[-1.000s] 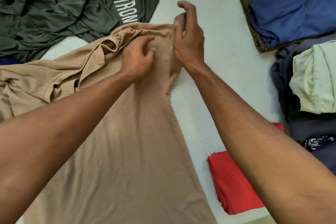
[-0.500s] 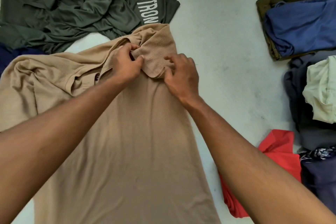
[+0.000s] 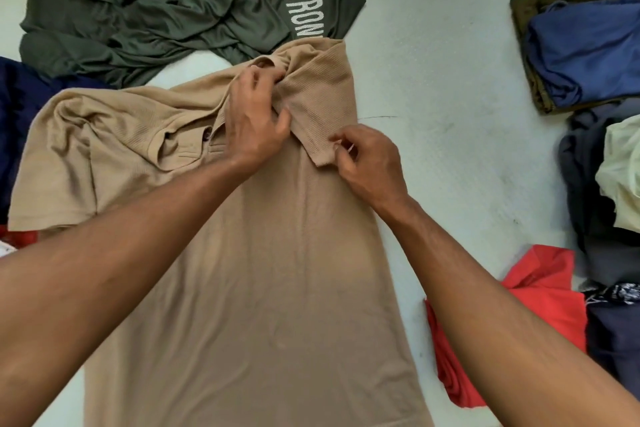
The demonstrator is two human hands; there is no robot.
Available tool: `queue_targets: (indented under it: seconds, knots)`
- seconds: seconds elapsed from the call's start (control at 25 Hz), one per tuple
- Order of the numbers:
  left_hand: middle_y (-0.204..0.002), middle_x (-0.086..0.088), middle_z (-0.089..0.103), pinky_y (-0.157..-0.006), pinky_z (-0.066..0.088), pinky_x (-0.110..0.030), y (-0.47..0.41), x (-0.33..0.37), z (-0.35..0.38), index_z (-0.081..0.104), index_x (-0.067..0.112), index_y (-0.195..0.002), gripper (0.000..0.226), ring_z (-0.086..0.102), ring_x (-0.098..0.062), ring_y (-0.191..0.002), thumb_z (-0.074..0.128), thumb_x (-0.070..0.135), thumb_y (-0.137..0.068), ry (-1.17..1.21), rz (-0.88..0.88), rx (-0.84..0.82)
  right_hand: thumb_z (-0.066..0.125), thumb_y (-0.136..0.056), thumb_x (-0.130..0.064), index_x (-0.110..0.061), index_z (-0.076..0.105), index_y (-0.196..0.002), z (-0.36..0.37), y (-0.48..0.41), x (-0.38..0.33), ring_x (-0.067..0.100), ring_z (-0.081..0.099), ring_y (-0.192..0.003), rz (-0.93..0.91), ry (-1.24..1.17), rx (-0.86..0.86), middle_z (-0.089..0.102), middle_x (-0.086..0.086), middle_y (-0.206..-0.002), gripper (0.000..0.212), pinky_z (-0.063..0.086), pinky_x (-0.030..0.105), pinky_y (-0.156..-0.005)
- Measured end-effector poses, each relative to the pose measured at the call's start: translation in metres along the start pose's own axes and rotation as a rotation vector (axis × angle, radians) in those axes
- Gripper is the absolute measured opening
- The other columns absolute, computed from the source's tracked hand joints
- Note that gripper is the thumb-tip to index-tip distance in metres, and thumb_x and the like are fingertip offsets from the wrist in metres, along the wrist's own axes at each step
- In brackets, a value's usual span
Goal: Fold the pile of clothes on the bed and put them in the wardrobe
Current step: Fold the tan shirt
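A tan polo shirt point(image 3: 263, 288) lies spread on the white bed sheet point(image 3: 450, 87), its body running toward me. Its right sleeve point(image 3: 322, 97) is folded inward over the chest. My left hand point(image 3: 254, 118) grips bunched fabric at the collar. My right hand point(image 3: 367, 159) pinches the hem of the folded sleeve. The shirt's left sleeve point(image 3: 62, 163) lies rumpled at the left. A crumpled dark green T-shirt point(image 3: 166, 0) with white lettering lies beyond the polo.
Folded clothes sit along the right: a blue piece on an olive one point(image 3: 581, 48), a cream piece on grey cloth point(image 3: 623, 177), and a red garment point(image 3: 540, 305) by my right forearm. Navy cloth point(image 3: 20, 107) lies at the left edge.
My right hand brought the sleeve down and inward over the chest and now pinches its hem. My left hand stayed bunched at the collar. The view shifted slightly.
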State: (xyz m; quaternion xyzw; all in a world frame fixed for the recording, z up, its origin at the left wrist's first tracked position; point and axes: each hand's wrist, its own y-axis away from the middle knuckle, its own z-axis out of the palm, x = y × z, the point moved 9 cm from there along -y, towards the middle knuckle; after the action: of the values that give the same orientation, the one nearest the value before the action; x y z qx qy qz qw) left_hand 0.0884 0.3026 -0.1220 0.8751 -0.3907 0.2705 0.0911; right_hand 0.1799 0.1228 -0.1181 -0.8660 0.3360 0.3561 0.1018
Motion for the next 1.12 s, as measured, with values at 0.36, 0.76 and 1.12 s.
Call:
queue_targets:
  seconds: [0.36, 0.76, 1.12]
  knots:
    - [-0.106, -0.006, 0.065, -0.091, 0.042, -0.03, 0.08, -0.042, -0.031, 0.072, 0.012, -0.107, 0.026, 0.059, -0.024, -0.1, 0.061, 0.02, -0.085, 0.171, 0.015, -0.09, 0.06, -0.09, -0.026, -0.031, 0.073, -0.097, 0.041, -0.004, -0.034, 0.013, 0.063, -0.08, 0.135, 0.085, -0.175, 0.067, -0.013, -0.084, 0.016, 0.05, 0.031, -0.072]
    - [-0.123, -0.009, 0.056, -0.089, 0.043, -0.044, 0.168, -0.191, -0.198, 0.067, 0.018, -0.118, 0.042, 0.05, -0.034, -0.112, 0.069, 0.025, -0.077, -0.225, -0.319, 0.232, 0.069, -0.078, -0.017, -0.024, 0.064, -0.131, 0.178, -0.028, -0.204, 0.02, 0.061, -0.106, -0.207, -0.01, -0.402, 0.061, 0.004, -0.121, 0.053, 0.049, 0.033, -0.097]
    - [-0.109, -0.008, 0.068, -0.083, 0.05, -0.043, 0.152, -0.24, -0.206, 0.064, 0.016, -0.117, 0.031, 0.062, -0.031, -0.102, 0.056, 0.03, -0.09, -0.087, -0.529, 0.127, 0.056, -0.085, -0.017, -0.024, 0.076, -0.111, 0.212, -0.102, -0.234, 0.031, 0.068, -0.104, -0.142, 0.376, -0.377, 0.075, 0.007, -0.108, 0.034, 0.054, 0.035, -0.088]
